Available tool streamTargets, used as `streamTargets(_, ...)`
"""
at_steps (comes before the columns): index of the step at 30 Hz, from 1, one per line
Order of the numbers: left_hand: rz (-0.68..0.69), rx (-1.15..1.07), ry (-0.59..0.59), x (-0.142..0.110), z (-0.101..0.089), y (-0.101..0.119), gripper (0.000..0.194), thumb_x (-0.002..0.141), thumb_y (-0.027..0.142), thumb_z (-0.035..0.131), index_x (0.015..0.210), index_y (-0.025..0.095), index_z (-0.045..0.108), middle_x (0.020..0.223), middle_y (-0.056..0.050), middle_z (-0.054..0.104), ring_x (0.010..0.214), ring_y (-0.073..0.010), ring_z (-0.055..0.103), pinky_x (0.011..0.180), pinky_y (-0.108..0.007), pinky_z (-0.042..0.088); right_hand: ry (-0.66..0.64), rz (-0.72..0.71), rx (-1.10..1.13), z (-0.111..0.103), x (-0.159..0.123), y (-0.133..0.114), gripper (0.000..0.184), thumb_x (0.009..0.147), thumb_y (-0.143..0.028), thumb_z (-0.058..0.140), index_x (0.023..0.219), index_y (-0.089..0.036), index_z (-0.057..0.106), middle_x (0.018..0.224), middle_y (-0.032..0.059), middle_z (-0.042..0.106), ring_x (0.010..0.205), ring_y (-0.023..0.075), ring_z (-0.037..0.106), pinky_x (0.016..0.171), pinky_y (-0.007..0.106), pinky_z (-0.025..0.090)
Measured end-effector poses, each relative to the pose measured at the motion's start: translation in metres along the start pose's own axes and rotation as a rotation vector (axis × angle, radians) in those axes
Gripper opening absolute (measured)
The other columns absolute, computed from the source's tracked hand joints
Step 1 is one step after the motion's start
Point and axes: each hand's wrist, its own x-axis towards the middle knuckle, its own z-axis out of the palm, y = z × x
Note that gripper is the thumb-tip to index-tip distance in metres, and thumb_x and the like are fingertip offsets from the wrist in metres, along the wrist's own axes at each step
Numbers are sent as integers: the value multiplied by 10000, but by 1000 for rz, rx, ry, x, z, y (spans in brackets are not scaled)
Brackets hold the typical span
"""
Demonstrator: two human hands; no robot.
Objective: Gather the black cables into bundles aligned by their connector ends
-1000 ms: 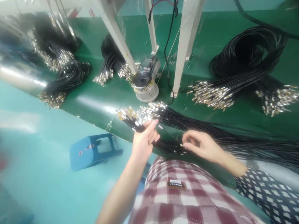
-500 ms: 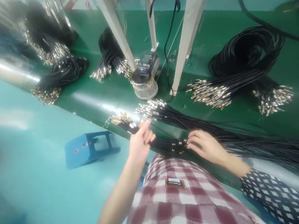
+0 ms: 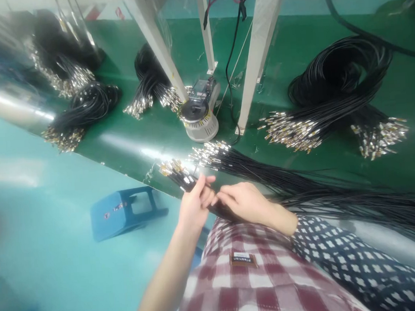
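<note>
My left hand (image 3: 195, 201) is closed around a bunch of black cables (image 3: 175, 174) near their ends, which carry gold and white tips. Close against it, my right hand (image 3: 247, 202) has its thumb and fingers pinched together at the left fingertips; what they pinch is too small or hidden to make out. Just beyond both hands, a longer bundle of black cables (image 3: 253, 166) lies along the green bench, its silvery connector ends (image 3: 210, 154) pointing left and its length running off to the right.
On the green bench (image 3: 123, 151) stand a grey round-based device (image 3: 201, 123) and white frame legs (image 3: 250, 78). Coiled cable bundles lie at right (image 3: 340, 81), centre-left (image 3: 150, 79) and far left (image 3: 85, 106). A blue stool (image 3: 119, 215) is on the floor at left.
My right hand has moved left along the cables, from the connectors at mid-bundle to my left hand. The left hand stays nearly in place, still gripping the bunch.
</note>
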Motion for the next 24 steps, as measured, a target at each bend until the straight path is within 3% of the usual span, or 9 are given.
streamTargets(3, -40, -18, 18, 3, -6, -3, 363, 821, 427, 661, 764, 69, 686, 415, 99, 228, 391, -42, 259, 450, -197, 327, -53, 89, 62, -9, 12, 36, 314, 964, -399, 421, 890, -255, 690, 836, -9, 704, 743, 134, 623, 643, 229, 392)
streamTargets(5, -43, -52, 32, 5, -8, -4, 362, 816, 427, 666, 771, 67, 688, 448, 88, 267, 414, -46, 295, 475, -206, 365, 79, 302, -120, -14, 24, 71, 294, 925, -438, 487, 929, -227, 691, 976, 46, 694, 849, 176, 626, 683, 256, 414)
streamTargets(7, -40, -64, 67, 6, -10, -3, 362, 801, 430, 679, 749, 72, 684, 506, 51, 380, 461, -59, 382, 532, -233, 429, 104, 484, -285, -14, 34, 101, 303, 856, -453, 591, 902, -171, 693, 1024, 118, 670, 885, 230, 624, 705, 297, 427)
streamTargets(9, -25, -47, 92, 7, -11, -2, 363, 795, 437, 680, 700, 87, 668, 641, -15, 533, 564, -95, 505, 614, -273, 481, 68, 540, -317, -12, 38, 118, 262, 835, -399, 624, 830, -145, 690, 982, 144, 671, 881, 253, 626, 717, 321, 434)
streamTargets(12, -5, -23, 41, 9, -12, 0, 388, 807, 444, 661, 607, 116, 605, 749, -54, 600, 772, -178, 621, 706, -297, 496, 9, 503, -228, -11, 29, 118, 226, 867, -354, 573, 789, -170, 679, 882, 92, 695, 820, 211, 633, 702, 297, 443)
streamTargets(15, 17, -35, -14, 9, -12, 1, 419, 836, 433, 631, 546, 148, 528, 521, 13, 443, 731, -187, 636, 772, -311, 489, -123, 377, 63, -18, 2, 105, 279, 873, -422, 548, 773, -179, 638, 772, 32, 692, 708, 148, 620, 664, 246, 459)
streamTargets(19, -6, -60, -18, 7, -7, 1, 352, 882, 354, 587, 601, 146, 548, 433, 75, 297, 410, -64, 386, 652, -284, 478, -120, 187, 571, -27, -42, 94, 310, 860, -464, 559, 831, -157, 584, 723, 22, 640, 688, 133, 584, 696, 259, 470)
streamTargets(22, -2, -33, -16, 5, 1, 0, 158, 859, 273, 621, 817, 123, 640, 427, 103, 250, 376, -36, 231, 474, -203, 343, -27, 191, 591, -23, -64, 90, 328, 859, -478, 566, 880, -154, 608, 754, 32, 621, 704, 144, 568, 679, 272, 465)
streamTargets(24, 15, 14, -35, 4, 7, 1, 157, 832, 237, 651, 933, 117, 649, 426, 116, 223, 370, -32, 195, 438, -192, 271, 15, 173, 544, -19, -70, 86, 326, 873, -474, 553, 871, -156, 628, 801, 54, 636, 729, 155, 568, 676, 279, 462)
